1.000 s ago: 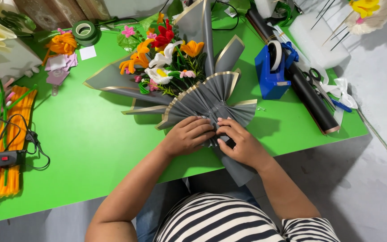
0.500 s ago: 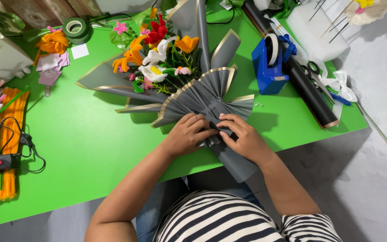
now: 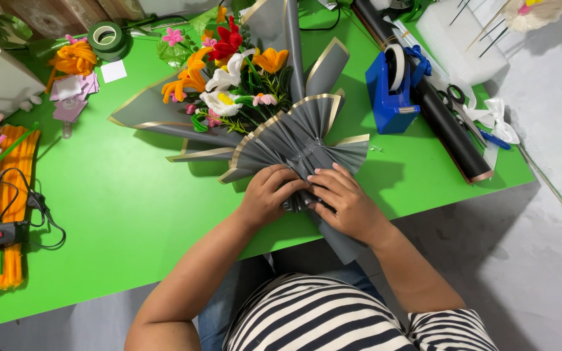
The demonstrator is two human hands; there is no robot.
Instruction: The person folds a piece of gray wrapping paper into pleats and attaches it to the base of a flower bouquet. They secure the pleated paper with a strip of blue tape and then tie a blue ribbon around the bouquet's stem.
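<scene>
From the head view, my left hand (image 3: pixel 269 194) and right hand (image 3: pixel 345 200) were pressed close together, pinching the gathered neck of the grey pleated wrap (image 3: pixel 297 140) of the bouquet (image 3: pixel 235 81) at the near edge of the green table (image 3: pixel 118 195). Since a second earlier, the bouquet had shifted slightly; my grip looked tighter, though the fingers hid the fold. The blue tape dispenser (image 3: pixel 391 94) stood unmoved.
</scene>
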